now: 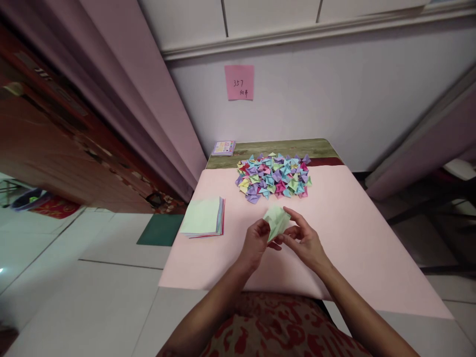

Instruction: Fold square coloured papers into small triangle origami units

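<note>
A pale green sheet of origami paper (277,220), partly folded and creased, is held up between my two hands over the near part of the table. My left hand (257,240) pinches its left edge, fingers curled. On the other side, my right hand (303,240) grips the sheet's right edge between thumb and fingers. Beyond the hands lies a pile of small folded paper pieces (275,176) in purple, blue, green, yellow and pink. To the left rests a stack of square origami paper (202,216), with a light green sheet on top.
A pink cloth (345,238) covers most of the table, leaving a wood-patterned strip (290,147) at the back. A small stack of printed packs (223,148) sits at the far left corner. A pink note (239,83) is stuck to the wall, and a curtain (148,99) hangs at left.
</note>
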The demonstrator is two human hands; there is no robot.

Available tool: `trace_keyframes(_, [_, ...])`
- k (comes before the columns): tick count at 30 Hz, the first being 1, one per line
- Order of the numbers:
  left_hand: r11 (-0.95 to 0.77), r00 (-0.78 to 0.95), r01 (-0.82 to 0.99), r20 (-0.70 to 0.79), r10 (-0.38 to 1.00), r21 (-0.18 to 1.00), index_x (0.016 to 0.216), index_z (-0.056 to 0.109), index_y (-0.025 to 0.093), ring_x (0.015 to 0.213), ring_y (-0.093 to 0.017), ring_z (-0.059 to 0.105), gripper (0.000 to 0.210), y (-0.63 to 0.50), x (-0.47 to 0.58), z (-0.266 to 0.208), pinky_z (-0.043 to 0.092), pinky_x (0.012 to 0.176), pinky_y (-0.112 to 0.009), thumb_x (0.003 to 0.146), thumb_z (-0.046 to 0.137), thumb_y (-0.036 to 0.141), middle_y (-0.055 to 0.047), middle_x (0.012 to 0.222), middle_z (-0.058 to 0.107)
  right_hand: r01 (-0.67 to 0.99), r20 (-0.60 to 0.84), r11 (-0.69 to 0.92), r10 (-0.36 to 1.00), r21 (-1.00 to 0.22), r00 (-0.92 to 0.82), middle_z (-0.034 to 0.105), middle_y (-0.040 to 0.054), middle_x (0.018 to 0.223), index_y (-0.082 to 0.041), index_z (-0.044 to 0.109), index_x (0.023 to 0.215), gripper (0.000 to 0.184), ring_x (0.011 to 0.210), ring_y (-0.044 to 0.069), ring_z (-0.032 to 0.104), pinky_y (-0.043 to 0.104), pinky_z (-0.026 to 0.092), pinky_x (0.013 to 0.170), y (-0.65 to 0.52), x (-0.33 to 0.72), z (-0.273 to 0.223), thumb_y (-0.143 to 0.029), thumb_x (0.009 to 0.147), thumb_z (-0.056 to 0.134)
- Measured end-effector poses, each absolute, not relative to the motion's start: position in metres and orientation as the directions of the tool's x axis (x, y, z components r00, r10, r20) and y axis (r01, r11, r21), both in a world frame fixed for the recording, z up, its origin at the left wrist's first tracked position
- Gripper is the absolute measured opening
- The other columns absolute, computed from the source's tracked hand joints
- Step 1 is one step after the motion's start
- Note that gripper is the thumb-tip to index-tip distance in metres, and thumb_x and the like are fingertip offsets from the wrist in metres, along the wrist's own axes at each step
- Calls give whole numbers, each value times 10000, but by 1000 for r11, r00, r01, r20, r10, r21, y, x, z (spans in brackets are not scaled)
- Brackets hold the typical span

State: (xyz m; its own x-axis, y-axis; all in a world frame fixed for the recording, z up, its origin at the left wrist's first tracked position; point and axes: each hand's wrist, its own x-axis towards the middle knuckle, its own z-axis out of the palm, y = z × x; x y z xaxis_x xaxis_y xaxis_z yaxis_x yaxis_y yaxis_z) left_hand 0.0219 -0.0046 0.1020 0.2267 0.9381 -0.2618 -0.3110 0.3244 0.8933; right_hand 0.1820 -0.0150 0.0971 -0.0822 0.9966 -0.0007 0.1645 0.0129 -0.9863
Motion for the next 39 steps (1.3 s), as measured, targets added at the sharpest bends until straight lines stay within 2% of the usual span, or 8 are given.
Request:
trace_keyframes(5, [192, 165, -253, -153, 974, 948, 999, 610, 152, 718, -146, 638, 426, -2, 21, 99, 521, 629, -246, 653, 810, 297, -49, 900, 684, 119, 58, 82, 978, -990, -199, 557, 77, 1230, -317, 321, 1475, 863, 808, 155, 639, 337, 535, 780, -16, 182, 98, -356, 740, 772])
trace_keyframes(13, [159, 136, -215, -132, 982, 964, 1342, 406, 216, 777, -171, 645, 775, -4, 16, 98, 517, 676, -269, 679, 796, 309, -52, 964, 672, 261, 129, 207, 949, -943, -287, 411, 108, 1428, -353, 149, 1538, 1174, 967, 210, 591, 375, 560, 800, -19, 181, 98, -345, 609, 866])
trace_keyframes(20, [126, 154, -258, -88, 984, 958, 1339, 374, 252, 824, -178, 656, 883, -6, 18, 107, 502, 697, -248, 598, 855, 276, -70, 1067, 671, 332, 324, 359, 933, -872, -159, 486, 93, 1346, -337, 530, 1352, 550, 792, 147, 617, 363, 575, 770, -20, 183, 86, -261, 823, 661])
trace_keyframes(24, [116, 123, -288, -83, 989, 951, 1189, 477, 238, 846, -170, 652, 712, -6, 19, 109, 515, 723, -257, 587, 856, 270, -57, 1067, 664, 222, 315, 323, 946, -920, -73, 546, 91, 1277, -301, 578, 1286, 444, 870, 174, 639, 352, 566, 785, -20, 182, 87, -261, 846, 620])
trace_keyframes(28, [171, 205, -304, -111, 972, 937, 1031, 557, 193, 785, -159, 645, 490, -9, 18, 107, 530, 736, -286, 634, 828, 290, -29, 883, 672, 73, 227, 222, 972, -972, 66, 651, 84, 1143, -246, 680, 1079, 280, 970, 224, 643, 363, 554, 837, -20, 183, 92, -335, 815, 668])
trace_keyframes(33, [176, 261, -303, -96, 961, 937, 1060, 566, 186, 848, -173, 653, 512, -13, 19, 107, 536, 793, -307, 635, 836, 284, -54, 954, 676, -114, 9, 20, 995, -993, 98, 729, 55, 935, -234, 711, 985, 272, 834, 218, 674, 347, 558, 758, -17, 187, 89, -395, 767, 727])
trace_keyframes(36, [127, 260, -296, -48, 964, 947, 1091, 563, 188, 880, -188, 653, 581, -12, 22, 111, 527, 800, -301, 601, 857, 294, -62, 986, 679, -125, 66, 82, 989, -989, 130, 715, 66, 969, -228, 725, 855, 160, 840, 209, 673, 324, 550, 723, -15, 189, 85, -363, 769, 725])
trace_keyframes(39, [72, 221, -302, -3, 975, 951, 1120, 560, 194, 971, -222, 645, 669, -11, 24, 116, 511, 813, -291, 546, 885, 307, -90, 1088, 671, 38, 245, 242, 957, -970, 157, 702, 73, 972, -235, 731, 771, 77, 897, 220, 662, 332, 545, 743, -15, 191, 86, -310, 774, 714])
